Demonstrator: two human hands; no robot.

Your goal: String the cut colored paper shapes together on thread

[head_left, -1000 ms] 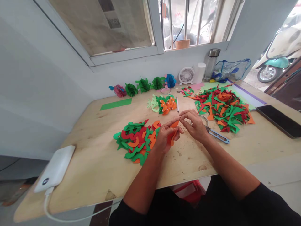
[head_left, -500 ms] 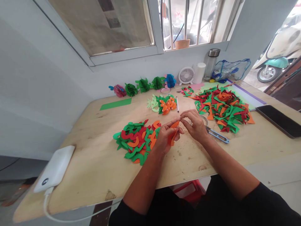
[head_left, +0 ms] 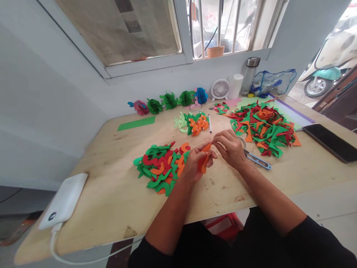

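Note:
My left hand (head_left: 195,162) is closed around an orange paper piece (head_left: 205,163) above the middle of the wooden table. My right hand (head_left: 228,147) has its fingertips pinched together at the upper tip of that piece, touching the left fingertips. What lies between the right fingertips is too small to tell. Beside my left hand is a pile of curvy red, green and orange cut pieces (head_left: 158,167). A blue-handled cutter (head_left: 258,160) and a roll of tape (head_left: 242,142) lie by my right wrist.
Paper scraps (head_left: 264,126) are heaped at the right, near a black phone (head_left: 331,141). Folded paper figures (head_left: 169,100), a small fan (head_left: 220,89) and a bottle (head_left: 250,76) stand along the wall. A white power bank (head_left: 64,201) lies at the left edge.
The hands have barely moved; the orange piece is turned slightly in my left hand. The whole view has shifted very slightly.

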